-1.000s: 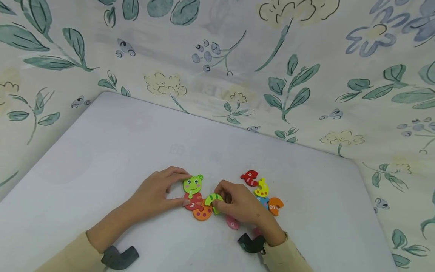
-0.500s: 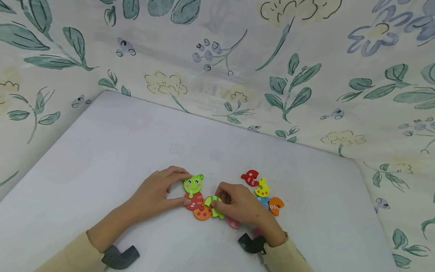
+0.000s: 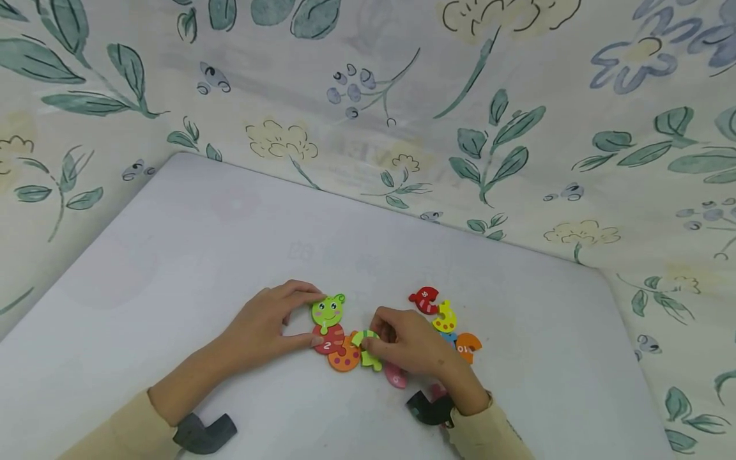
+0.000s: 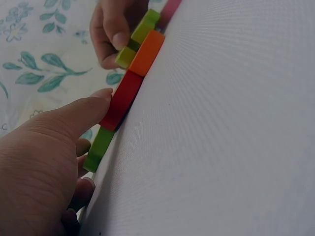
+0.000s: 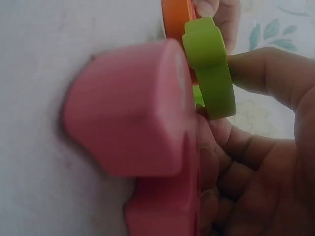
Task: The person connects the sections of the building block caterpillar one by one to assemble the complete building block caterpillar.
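Note:
Toward the front of the white table lie joined caterpillar puzzle pieces: a green smiling head (image 3: 327,312), a red piece marked 2 (image 3: 328,340) and an orange dotted piece (image 3: 345,359). My left hand (image 3: 261,329) holds this row from the left, thumb on the red piece and fingers at the head. Between thumb and fingers, my right hand (image 3: 411,342) pinches a green striped piece (image 3: 370,359). In the right wrist view, that green piece (image 5: 211,69) is tilted, raised above the orange one. A pink piece (image 3: 395,375) lies just under the right hand.
Right of the right hand lie a red piece (image 3: 426,300), a yellow piece (image 3: 444,317), a partly hidden blue piece (image 3: 448,338) and an orange piece marked 10 (image 3: 468,347). Another pink piece (image 3: 438,390) shows by the right wrist. Flowered cloth (image 3: 368,96) stands behind the table.
The right hand has shifted slightly right, and the green striped piece has turned and moved a little right with it. The left hand keeps its place on the head and red piece.

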`<state>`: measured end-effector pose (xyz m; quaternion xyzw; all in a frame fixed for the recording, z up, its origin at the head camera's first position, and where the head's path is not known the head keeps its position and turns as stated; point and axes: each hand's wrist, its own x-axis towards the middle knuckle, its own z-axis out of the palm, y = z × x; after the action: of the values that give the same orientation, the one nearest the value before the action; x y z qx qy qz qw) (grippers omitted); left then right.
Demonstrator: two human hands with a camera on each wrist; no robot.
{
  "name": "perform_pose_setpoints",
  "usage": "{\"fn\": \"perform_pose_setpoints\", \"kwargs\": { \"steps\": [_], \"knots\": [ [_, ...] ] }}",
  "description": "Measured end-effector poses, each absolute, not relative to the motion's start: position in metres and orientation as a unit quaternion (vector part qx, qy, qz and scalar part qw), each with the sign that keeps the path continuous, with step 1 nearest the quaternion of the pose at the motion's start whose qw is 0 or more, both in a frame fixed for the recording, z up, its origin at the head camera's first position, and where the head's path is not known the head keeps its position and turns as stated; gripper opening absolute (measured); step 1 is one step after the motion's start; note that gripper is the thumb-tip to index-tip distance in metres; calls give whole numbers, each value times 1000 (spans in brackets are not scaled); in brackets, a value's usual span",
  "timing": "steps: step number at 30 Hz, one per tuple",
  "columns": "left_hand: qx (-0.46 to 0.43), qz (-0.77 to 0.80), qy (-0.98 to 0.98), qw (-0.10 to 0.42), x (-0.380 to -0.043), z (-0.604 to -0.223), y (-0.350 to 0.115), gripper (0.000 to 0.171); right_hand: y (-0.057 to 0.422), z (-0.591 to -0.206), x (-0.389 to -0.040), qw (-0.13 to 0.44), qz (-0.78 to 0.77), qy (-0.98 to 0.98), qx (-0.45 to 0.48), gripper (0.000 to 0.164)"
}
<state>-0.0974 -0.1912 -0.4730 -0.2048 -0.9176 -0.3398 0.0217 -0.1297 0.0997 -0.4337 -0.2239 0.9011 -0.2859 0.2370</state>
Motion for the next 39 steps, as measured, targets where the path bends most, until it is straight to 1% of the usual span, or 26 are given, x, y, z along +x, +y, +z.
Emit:
{"fn": "perform_pose_setpoints", "kwargs": {
  "steps": [6,13,22,33,39],
  "knots": [
    [-203,-336,-920,16,-97,-473,-191,66,99,-436,-130,219,-298,904,-215,19],
    [-204,-335,-920,20,-98,-474,-191,65,98,-439,-130,197,-300,908,-216,23],
    [-205,-335,-919,21,-97,-473,-191,66,95,-440,-129,170,-315,910,-211,21],
    [-204,-331,-921,17,-99,-474,-191,66,90,-443,-127,140,-348,900,-223,26],
    [-204,-333,-921,16,-100,-474,-191,66,88,-444,-127,132,-358,894,-236,28]
  ]
}}
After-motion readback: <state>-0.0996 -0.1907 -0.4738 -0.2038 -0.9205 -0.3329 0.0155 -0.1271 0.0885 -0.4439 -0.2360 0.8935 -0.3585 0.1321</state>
